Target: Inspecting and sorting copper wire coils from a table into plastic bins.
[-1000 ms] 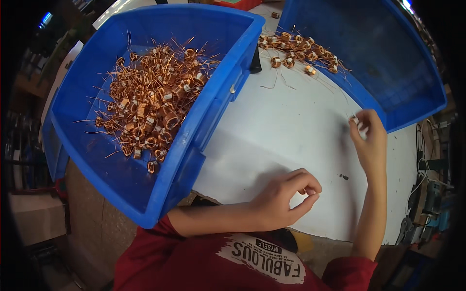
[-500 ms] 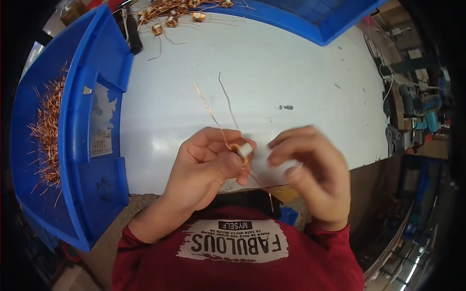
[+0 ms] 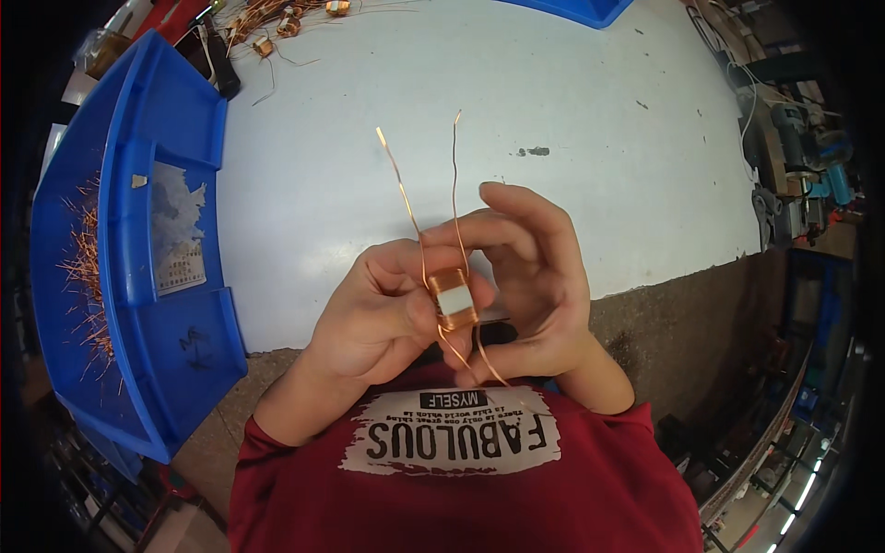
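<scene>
Copper-wire coil [image 3: 454, 300] with a pale white band across its winding sits in front of me, above the table's near edge. Two long wire ends rise from it and two shorter ones point down toward me. My left hand [image 3: 373, 318] grips the coil's left side, with the thumb at its edge and the other fingers partly hidden behind. Around the right side curves my right hand [image 3: 539, 286], fingers and thumb apart. Its index finger is beside an upper wire, and its thumb lies by the lower wires; whether it touches them I cannot tell.
A blue bin [image 3: 138, 221] at the left contains many copper wire pieces [image 3: 88, 286]. Several more coils [image 3: 288, 23] lie at the far left of the white table [image 3: 323, 166]. Part of another blue bin [image 3: 590, 7] shows at the far edge. Tools [image 3: 788, 124] stand at the right.
My right hand has moved left, close around the coil. The coil has turned so its white band and winding face up, and its upper wires stand more upright. The view has shifted.
</scene>
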A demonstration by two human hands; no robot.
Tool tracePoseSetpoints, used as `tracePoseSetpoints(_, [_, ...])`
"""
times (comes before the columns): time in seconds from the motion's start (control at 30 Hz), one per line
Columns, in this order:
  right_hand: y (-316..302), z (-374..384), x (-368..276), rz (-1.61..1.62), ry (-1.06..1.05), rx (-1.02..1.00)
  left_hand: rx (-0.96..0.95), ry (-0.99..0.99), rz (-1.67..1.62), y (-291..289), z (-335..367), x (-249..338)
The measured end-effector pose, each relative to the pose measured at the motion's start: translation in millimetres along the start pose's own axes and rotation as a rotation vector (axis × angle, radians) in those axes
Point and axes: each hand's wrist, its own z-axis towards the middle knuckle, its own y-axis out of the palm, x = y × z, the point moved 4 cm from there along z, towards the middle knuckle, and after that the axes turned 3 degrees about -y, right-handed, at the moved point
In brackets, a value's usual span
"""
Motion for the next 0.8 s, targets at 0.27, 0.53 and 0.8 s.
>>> tracePoseSetpoints(0.27, [-10.2,-10.6,7.3,0.298,-0.099,0.138,0.156,-0.044,0.164,-6.9,-9.7,-5.9])
tracePoseSetpoints(0.53, [-16.6,-21.8,-1.7,-0.179,-0.107,0.127,0.287,-0.043,0.247,-4.6,-14.4,-2.1])
tracePoseSetpoints(0.8, [-8.4,-33.7,19.4,-0.176,0.059,0.054,0.235,-0.040,0.103,-2.5,-17.7,-3.7])
